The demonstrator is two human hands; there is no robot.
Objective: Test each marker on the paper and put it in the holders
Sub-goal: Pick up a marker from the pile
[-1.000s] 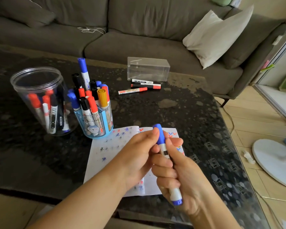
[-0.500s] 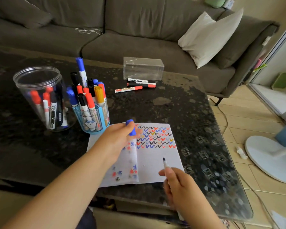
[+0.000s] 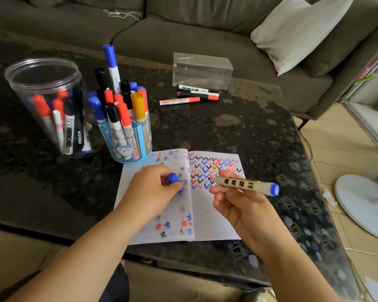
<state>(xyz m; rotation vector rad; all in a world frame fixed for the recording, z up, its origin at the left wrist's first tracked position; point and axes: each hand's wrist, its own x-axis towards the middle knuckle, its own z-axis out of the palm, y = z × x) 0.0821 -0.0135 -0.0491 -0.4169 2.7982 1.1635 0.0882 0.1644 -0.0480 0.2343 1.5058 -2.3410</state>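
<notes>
An uncapped blue marker (image 3: 244,185) is being pinched by the right hand (image 3: 238,205) over the paper (image 3: 214,225) for testing, its cap (image 3: 172,178) being pinched by the left hand (image 3: 155,188); recapping is likely being called for afterwards.

Your far-left path: tall clear plastic jar (image 3: 44,101) touching blue marker-crammed cup (image 3: 127,136) | centre: bare black stone tabletop (image 3: 205,131) between open notebook (image 3: 214,214) and three loose markers (image 3: 190,95) | behind them: clear rectangular box (image 3: 202,70).
</notes>
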